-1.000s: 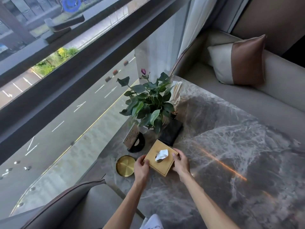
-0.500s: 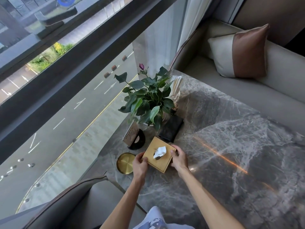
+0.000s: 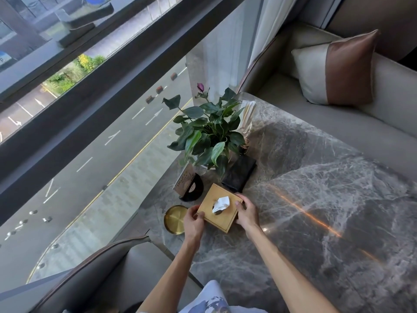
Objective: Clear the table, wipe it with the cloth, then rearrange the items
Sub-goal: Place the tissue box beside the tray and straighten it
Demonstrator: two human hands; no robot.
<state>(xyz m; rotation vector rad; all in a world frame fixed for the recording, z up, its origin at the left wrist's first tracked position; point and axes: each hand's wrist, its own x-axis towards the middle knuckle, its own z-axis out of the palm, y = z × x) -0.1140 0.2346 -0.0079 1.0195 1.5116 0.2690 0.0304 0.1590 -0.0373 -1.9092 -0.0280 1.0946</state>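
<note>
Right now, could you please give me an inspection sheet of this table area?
Surface: grey veined marble table, mostly bare.
Job's things: tan square tissue box; round brass tray; green potted plant; flat black folder; small card stand. No cloth seen.
Clutter: nothing seen.
Hands: left hand and right hand grip the box's sides.
Cables: nothing seen.
Surroundings: window, grey sofa, brown-and-cream cushion.

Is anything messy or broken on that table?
Nothing looks broken or spilled. The tissue box, held by the left hand and right hand, sits crooked to the table edge, beside the gold dish.
</note>
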